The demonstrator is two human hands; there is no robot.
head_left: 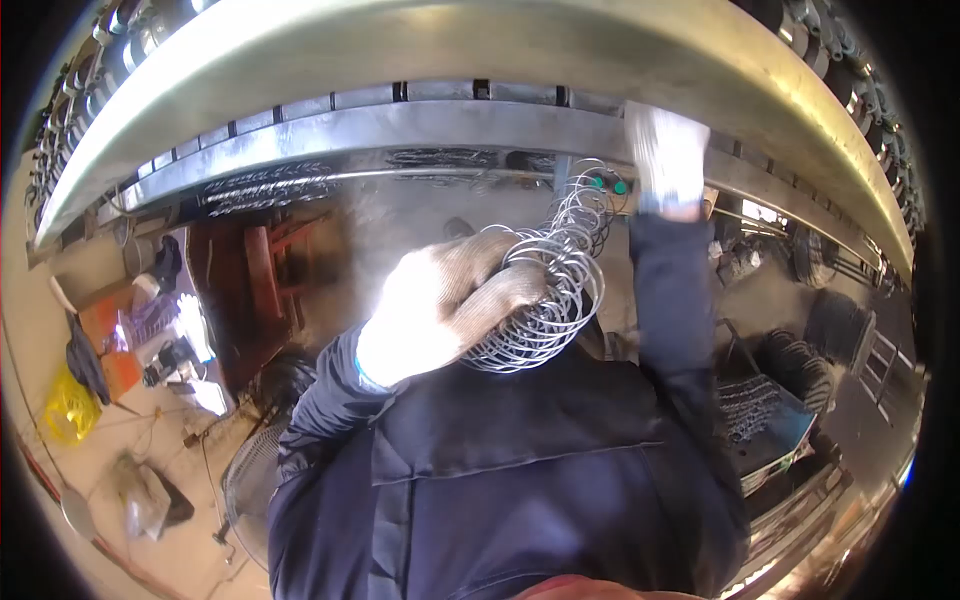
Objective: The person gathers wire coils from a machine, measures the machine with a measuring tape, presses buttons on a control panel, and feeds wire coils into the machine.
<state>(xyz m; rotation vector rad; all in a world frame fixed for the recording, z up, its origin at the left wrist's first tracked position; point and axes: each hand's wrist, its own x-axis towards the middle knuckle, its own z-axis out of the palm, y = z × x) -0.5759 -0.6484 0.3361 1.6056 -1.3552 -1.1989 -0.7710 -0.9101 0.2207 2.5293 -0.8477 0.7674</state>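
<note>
My left hand (pixel 445 300), in a knitted work glove, is closed around a bundle of thin metal wire rings (pixel 545 320) in front of my chest. Part of the bundle fans out upward to the right, toward the machine. Up at the long metal rail (pixel 430 115) of the machine is my right hand (pixel 668 160), also gloved. It is smeared by motion and its fingers are hidden against the rail, so I cannot make out whether it holds anything.
A broad curved metal beam (pixel 480 45) spans the top of the view. Two green buttons (pixel 608 186) sit below the rail. At left are a fan (pixel 250 490) and a yellow bag (pixel 70 408). More wire rings (pixel 795 365) are piled at right, near a cart (pixel 765 425).
</note>
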